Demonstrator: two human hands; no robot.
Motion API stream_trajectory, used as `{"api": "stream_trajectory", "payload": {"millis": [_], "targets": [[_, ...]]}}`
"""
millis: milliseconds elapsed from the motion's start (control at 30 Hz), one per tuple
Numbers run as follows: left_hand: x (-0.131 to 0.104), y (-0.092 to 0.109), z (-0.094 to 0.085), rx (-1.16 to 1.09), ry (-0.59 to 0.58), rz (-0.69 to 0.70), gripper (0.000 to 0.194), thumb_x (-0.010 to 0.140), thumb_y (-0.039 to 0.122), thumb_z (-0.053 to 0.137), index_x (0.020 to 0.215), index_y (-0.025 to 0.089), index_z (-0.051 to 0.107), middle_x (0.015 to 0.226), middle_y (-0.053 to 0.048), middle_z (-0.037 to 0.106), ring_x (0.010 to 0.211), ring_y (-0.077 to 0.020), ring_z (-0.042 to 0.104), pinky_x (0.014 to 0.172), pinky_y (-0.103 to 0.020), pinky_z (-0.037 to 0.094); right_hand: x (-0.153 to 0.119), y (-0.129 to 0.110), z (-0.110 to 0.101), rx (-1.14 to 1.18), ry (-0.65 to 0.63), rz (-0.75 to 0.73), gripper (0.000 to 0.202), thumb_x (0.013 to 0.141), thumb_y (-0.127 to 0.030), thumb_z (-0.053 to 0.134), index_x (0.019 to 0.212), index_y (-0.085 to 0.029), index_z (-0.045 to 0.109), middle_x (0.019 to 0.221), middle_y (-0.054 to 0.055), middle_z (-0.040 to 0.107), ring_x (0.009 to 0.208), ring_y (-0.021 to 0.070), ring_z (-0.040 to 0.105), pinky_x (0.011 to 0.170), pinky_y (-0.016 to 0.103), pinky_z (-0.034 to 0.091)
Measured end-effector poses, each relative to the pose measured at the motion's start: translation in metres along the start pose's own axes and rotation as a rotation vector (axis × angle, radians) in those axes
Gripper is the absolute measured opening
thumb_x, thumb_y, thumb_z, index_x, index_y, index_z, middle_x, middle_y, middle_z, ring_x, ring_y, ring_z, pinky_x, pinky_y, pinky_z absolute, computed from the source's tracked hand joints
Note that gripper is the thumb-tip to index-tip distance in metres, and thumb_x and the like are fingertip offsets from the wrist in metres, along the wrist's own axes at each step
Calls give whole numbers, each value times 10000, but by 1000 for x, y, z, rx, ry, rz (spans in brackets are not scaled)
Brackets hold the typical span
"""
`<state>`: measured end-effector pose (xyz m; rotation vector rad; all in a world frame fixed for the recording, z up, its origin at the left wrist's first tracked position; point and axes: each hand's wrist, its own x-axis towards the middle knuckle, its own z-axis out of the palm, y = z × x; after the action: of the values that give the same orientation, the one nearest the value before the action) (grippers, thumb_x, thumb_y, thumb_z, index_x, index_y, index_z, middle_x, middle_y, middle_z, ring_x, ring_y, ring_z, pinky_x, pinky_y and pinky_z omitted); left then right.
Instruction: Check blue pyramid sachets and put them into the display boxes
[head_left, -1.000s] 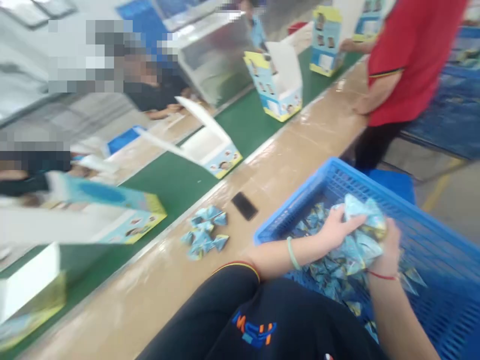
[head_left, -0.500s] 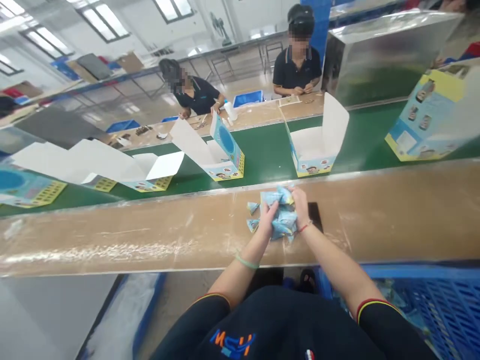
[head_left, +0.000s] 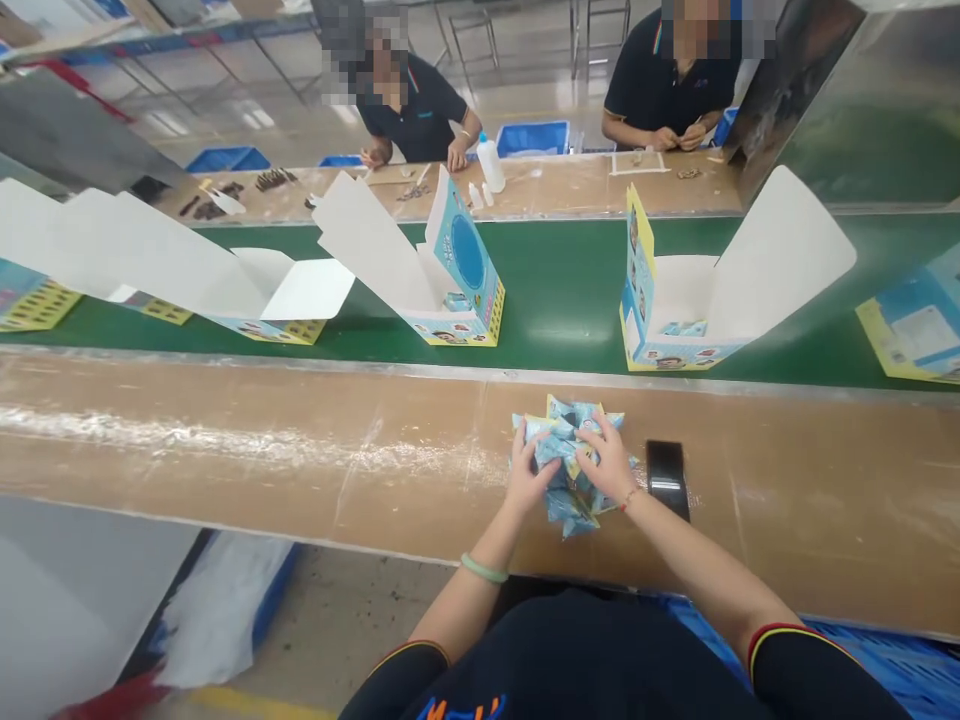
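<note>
Left hand (head_left: 529, 480): fingers spread, cupping the left side of the packets (head_left: 557, 432). Packets: heaped between the tabletop's (head_left: 810, 520) near and far edges, apparently steadied against sliding. Right hand (head_left: 612, 466): likewise spread, opposite. Phone (head_left: 667, 475): flat, just right, seemingly out of the way.

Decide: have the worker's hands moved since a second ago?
Yes, leftward: the left hand and right hand were right of the black phone, at the blue crate; now both are left of it, touching the blue packets.
</note>
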<state>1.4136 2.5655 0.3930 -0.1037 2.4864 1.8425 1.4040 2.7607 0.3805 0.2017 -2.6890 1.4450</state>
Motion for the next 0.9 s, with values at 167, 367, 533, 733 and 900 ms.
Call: {"api": "stream_trajectory", "payload": {"millis": [167, 367, 533, 733, 900], "targets": [[2, -8, -2, -51, -59, -22, 460, 720, 515, 730, 1063, 209, 735, 1609, -101, 309, 1472, -362, 274, 1213, -461, 198, -3, 16, -10, -80, -83, -22, 263, 843, -316, 615, 1074, -243, 717, 1346, 123, 588, 1305, 356, 493, 1157, 663, 207], [-15, 6, 2, -303, 150, -216, 602, 681, 549, 740, 1180, 218, 672, 1344, -102, 623, 1310, -328, 501, 1113, -432, 372, -10, 26, -39, -31, -85, -7, 491, 769, -176, 553, 1256, -183, 622, 1338, 156, 560, 1277, 304, 524, 1091, 491, 436], [-49, 35, 6, -363, 284, -294, 491, 689, 555, 741, 993, 171, 707, 1011, -104, 734, 1010, -285, 661, 893, -394, 505, -26, 20, -84, 126, -39, 102, 471, 797, -200, 526, 1259, -179, 610, 1164, 145, 668, 1091, 285, 645, 1025, 520, 489], [-113, 97, 20, -356, 248, -268, 504, 616, 484, 832, 1003, 180, 726, 1054, -121, 746, 1090, -319, 652, 963, -425, 486, -61, -22, -192, 666, 94, 295, 501, 737, -438, 759, 1158, -201, 624, 1036, 115, 739, 981, 267, 705, 858, 454, 594], [-170, 132, 53, -347, 145, -239, 478, 598, 482, 854, 954, 188, 732, 1040, -111, 757, 1097, -330, 653, 991, -438, 479, -117, -66, -330, 661, 217, 147, 409, 757, -450, 785, 1073, -222, 658, 912, 73, 765, 845, 224, 737, 762, 382, 617]]}}
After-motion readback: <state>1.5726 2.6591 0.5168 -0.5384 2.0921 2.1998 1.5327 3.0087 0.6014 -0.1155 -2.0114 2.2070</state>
